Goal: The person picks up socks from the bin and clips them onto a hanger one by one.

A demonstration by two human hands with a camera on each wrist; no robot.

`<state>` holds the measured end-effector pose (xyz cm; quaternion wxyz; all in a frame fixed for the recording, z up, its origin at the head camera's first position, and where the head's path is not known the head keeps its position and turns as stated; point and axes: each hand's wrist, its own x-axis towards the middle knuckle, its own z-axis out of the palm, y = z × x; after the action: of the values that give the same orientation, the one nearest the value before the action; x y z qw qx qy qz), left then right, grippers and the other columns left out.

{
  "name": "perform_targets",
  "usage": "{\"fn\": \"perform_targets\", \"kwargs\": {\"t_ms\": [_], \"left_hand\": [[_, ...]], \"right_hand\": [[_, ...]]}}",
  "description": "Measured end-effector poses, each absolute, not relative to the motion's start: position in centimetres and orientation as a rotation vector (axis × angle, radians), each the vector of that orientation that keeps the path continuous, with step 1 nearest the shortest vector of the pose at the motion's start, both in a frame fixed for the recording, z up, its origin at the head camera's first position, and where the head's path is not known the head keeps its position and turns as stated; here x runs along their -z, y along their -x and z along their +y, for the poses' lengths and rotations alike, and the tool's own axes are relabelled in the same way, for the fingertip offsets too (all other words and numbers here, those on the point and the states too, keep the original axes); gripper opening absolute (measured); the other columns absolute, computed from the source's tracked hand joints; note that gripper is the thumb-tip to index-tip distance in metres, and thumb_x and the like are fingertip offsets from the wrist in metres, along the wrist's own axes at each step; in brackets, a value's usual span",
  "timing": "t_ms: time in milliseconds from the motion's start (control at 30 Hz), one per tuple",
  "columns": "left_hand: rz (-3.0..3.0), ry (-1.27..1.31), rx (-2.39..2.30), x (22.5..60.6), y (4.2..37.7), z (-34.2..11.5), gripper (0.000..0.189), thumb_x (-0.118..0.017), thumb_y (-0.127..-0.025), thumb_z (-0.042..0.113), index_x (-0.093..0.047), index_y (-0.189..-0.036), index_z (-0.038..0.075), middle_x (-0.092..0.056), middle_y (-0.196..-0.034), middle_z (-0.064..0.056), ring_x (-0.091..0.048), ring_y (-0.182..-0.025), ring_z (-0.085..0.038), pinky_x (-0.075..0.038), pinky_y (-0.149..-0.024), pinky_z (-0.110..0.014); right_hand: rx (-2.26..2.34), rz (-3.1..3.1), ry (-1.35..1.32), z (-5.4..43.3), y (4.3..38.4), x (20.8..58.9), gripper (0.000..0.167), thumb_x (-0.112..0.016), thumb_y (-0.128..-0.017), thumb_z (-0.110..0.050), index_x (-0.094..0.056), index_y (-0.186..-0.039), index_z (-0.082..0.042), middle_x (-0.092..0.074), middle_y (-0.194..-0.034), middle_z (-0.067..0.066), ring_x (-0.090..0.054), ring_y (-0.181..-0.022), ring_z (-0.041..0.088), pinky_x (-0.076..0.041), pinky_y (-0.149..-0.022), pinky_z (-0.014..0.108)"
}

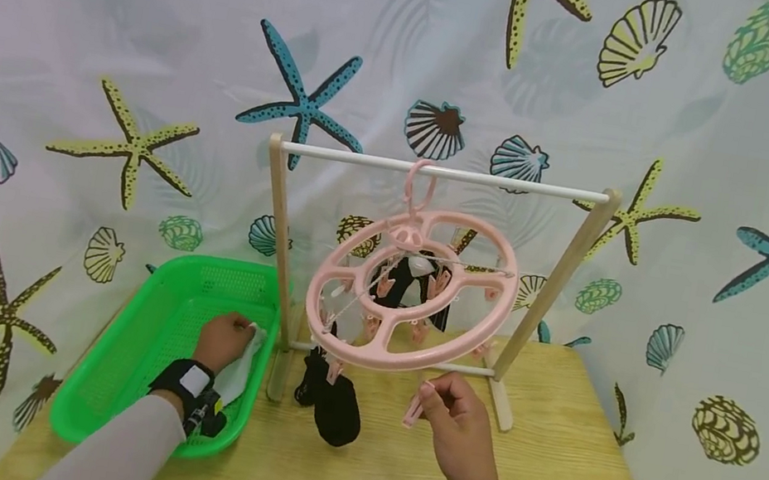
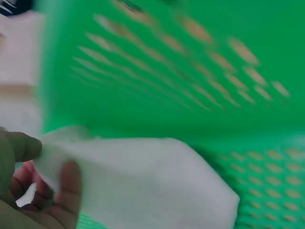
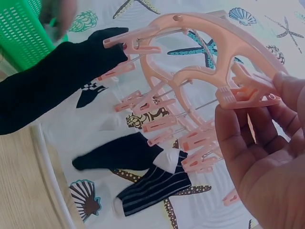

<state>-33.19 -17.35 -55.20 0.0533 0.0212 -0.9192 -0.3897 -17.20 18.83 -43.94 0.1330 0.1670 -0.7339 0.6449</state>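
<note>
My left hand (image 1: 222,342) pinches one end of a white sock (image 1: 238,372) inside the green basket (image 1: 148,320). The sock (image 2: 138,179) spreads flat below the fingertips in the left wrist view. My right hand (image 1: 460,428) pinches a pink clothespin (image 3: 250,93) between thumb and fingers. This clothespin is at the near side of the round pink drying hanger (image 1: 403,358). Black socks (image 1: 338,413) hang from clips at the hanger's left. Farther back hang a plain black sock (image 3: 116,151) and a striped black sock (image 3: 155,183).
A rack with a white crossbar (image 1: 348,157) and wooden posts (image 1: 560,276) carries the hanger by its hook (image 1: 420,183). It stands on a wooden table (image 1: 546,459). Behind it is a curtain (image 1: 399,49) printed with shells and starfish. Several other clothespins dangle from the hanger.
</note>
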Motion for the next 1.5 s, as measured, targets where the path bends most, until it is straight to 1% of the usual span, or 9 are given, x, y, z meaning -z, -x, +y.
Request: {"fn": "perform_targets", "kwargs": {"t_ms": [167,300,433,667,800,933,1033,1267,1500], "left_hand": [[-2.687,-0.107,1.400,50.7,31.2,-15.8,0.031,-0.051,-0.101,0.021,-0.061,-0.117,-0.003,-0.061,-0.112,-0.024,-0.060,-0.092,-0.035,-0.049,-0.071,-0.044],[-2.567,-0.100,1.525,48.5,28.1,-14.9,0.025,-0.053,-0.100,0.019,-0.059,-0.114,-0.001,-0.062,-0.109,-0.021,-0.059,-0.090,-0.031,-0.047,-0.066,-0.037],[-2.492,-0.037,1.551,47.8,24.5,-13.8,0.017,-0.060,-0.097,0.015,-0.061,-0.108,0.001,-0.065,-0.098,-0.015,-0.059,-0.083,-0.025,-0.046,-0.065,-0.033],[-2.466,0.102,1.614,47.3,20.1,-11.1,0.017,-0.072,-0.091,0.010,-0.067,-0.106,0.002,-0.068,-0.096,-0.010,-0.063,-0.082,-0.016,-0.052,-0.068,-0.025],[-2.415,0.197,1.745,47.1,18.5,-9.4,0.011,-0.074,-0.089,0.007,-0.068,-0.098,0.004,-0.067,-0.091,-0.008,-0.058,-0.070,-0.013,-0.048,-0.058,-0.023],[-2.396,0.330,1.866,47.3,17.3,-7.5,0.010,-0.074,-0.089,0.007,-0.068,-0.097,0.007,-0.066,-0.088,-0.004,-0.056,-0.066,-0.011,-0.046,-0.056,-0.023],[-2.417,0.415,1.896,47.4,17.0,-6.0,0.009,-0.073,-0.091,0.010,-0.068,-0.098,0.007,-0.067,-0.089,-0.003,-0.059,-0.073,-0.010,-0.050,-0.062,-0.023],[-2.423,0.573,1.959,47.2,17.1,-3.1,0.010,-0.070,-0.094,0.013,-0.068,-0.100,0.006,-0.067,-0.089,-0.003,-0.059,-0.073,-0.012,-0.050,-0.063,-0.024],[-2.364,0.697,1.981,46.3,17.3,-1.1,0.009,-0.069,-0.095,0.016,-0.069,-0.101,0.009,-0.068,-0.093,0.000,-0.064,-0.081,-0.012,-0.053,-0.071,-0.027]], "right_hand": [[-1.869,-2.135,-0.443,18.8,17.3,44.0,0.014,-0.053,-0.103,-0.007,-0.057,-0.094,0.003,-0.064,-0.082,0.018,-0.066,-0.072,0.021,-0.057,-0.070,0.033],[-1.886,-2.142,-0.398,18.7,17.3,44.2,0.015,-0.054,-0.102,-0.008,-0.056,-0.093,0.003,-0.064,-0.082,0.017,-0.066,-0.072,0.021,-0.057,-0.071,0.033],[-1.902,-2.133,-0.390,18.7,17.2,44.4,0.016,-0.054,-0.103,-0.009,-0.056,-0.092,0.004,-0.063,-0.082,0.016,-0.066,-0.072,0.020,-0.057,-0.070,0.033],[-1.912,-2.094,-0.435,18.5,17.2,44.3,0.015,-0.052,-0.103,-0.005,-0.055,-0.093,0.006,-0.063,-0.082,0.017,-0.065,-0.071,0.019,-0.057,-0.068,0.033],[-1.917,-2.098,-0.431,18.4,17.1,44.3,0.015,-0.052,-0.103,-0.005,-0.055,-0.093,0.006,-0.063,-0.082,0.016,-0.065,-0.072,0.019,-0.057,-0.069,0.033],[-1.931,-2.096,-0.426,18.3,17.0,44.4,0.015,-0.052,-0.103,-0.005,-0.054,-0.093,0.006,-0.063,-0.082,0.017,-0.065,-0.072,0.019,-0.057,-0.069,0.033],[-1.932,-2.091,-0.427,18.2,17.0,44.4,0.015,-0.052,-0.103,-0.005,-0.054,-0.093,0.006,-0.063,-0.082,0.017,-0.065,-0.072,0.019,-0.057,-0.069,0.033],[-1.925,-2.080,-0.445,18.2,17.0,44.4,0.014,-0.052,-0.102,-0.004,-0.055,-0.092,0.006,-0.063,-0.081,0.018,-0.065,-0.073,0.018,-0.057,-0.069,0.032],[-1.908,-2.074,-0.473,18.1,17.0,44.3,0.013,-0.053,-0.102,-0.003,-0.057,-0.093,0.005,-0.063,-0.080,0.016,-0.064,-0.073,0.018,-0.054,-0.071,0.030]]}}
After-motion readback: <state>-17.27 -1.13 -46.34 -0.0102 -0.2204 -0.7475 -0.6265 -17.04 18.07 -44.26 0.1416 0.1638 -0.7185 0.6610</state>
